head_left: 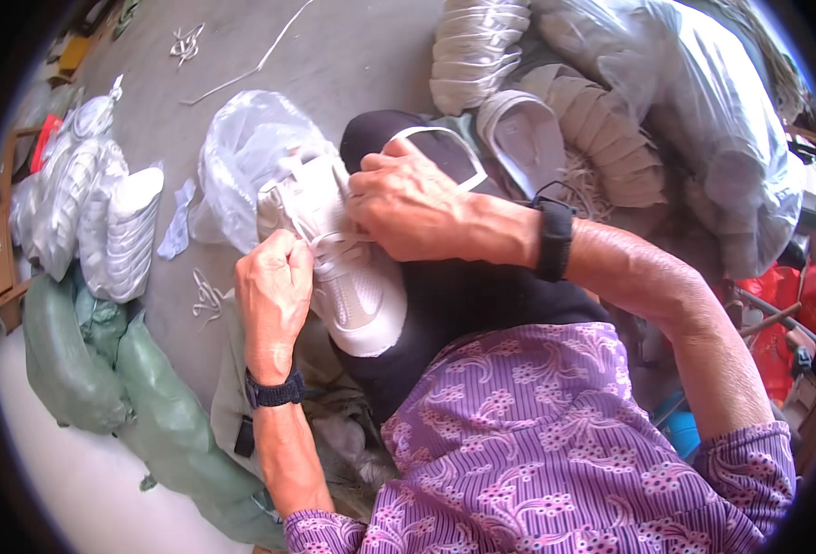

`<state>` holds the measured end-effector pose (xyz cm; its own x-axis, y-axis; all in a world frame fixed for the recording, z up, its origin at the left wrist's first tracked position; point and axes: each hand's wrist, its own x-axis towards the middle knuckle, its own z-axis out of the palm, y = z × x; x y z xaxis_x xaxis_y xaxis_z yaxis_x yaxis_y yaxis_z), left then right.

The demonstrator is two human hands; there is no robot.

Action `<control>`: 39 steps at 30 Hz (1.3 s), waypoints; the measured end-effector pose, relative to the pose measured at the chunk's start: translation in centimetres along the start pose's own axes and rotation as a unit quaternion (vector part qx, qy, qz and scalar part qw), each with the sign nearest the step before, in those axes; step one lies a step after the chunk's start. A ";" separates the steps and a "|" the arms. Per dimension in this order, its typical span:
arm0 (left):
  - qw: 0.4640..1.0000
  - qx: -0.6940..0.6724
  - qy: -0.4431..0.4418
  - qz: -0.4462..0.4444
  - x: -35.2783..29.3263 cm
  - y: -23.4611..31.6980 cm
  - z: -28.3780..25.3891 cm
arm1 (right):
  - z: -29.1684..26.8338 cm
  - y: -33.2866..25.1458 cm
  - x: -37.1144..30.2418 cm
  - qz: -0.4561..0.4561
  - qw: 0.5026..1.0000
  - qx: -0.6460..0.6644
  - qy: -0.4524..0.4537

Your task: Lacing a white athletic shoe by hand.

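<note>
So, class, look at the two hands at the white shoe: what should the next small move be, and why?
Probably a gentle outward pull with both hands, to snug the laces. The left hand and right hand are curled shut on either side of the white shoe, with lacing between them. Exactly what each fist grips is hidden.

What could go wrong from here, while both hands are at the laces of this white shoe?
The left hand and right hand grip the laces; an uneven pull might leave one side looser.

The shoe seems to rest on a dark-clothed leg, so a hard tug could tip it.

The clear plastic bag lies close behind it and might snag.
</note>
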<state>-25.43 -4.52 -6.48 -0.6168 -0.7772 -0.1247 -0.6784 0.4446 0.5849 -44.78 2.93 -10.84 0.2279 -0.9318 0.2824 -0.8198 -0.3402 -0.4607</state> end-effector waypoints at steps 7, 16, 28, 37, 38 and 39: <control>0.971 -0.197 0.016 -0.132 -1.4 -1.8 0.6 | -2.2 -0.1 2.6 0.022 0.997 -0.049 -0.052; 0.865 -0.444 -0.003 -0.234 -3.2 -2.5 2.5 | 0.2 -0.7 5.2 -0.053 0.995 0.041 -0.076; 0.844 -0.489 0.005 -0.220 -3.3 -2.7 2.4 | 0.5 -2.2 7.2 0.021 0.981 0.081 -0.174; 0.885 -0.420 0.015 -0.203 -2.9 -2.5 2.6 | 0.8 -2.0 6.5 0.020 0.986 0.061 -0.155; 0.886 -0.417 0.012 -0.201 -2.8 -2.4 2.6 | 0.9 -2.2 6.5 -0.010 0.991 0.007 -0.137; 0.883 -0.418 0.016 -0.211 -2.8 -2.2 2.7 | 0.9 -2.2 6.5 -0.041 0.991 -0.047 -0.118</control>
<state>-23.32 -2.12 -9.56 -0.3581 -0.8136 -0.4580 -0.3050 -0.3617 0.8810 -41.01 -2.45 -8.75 0.4026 -0.9093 0.1052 -0.8368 -0.4122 -0.3603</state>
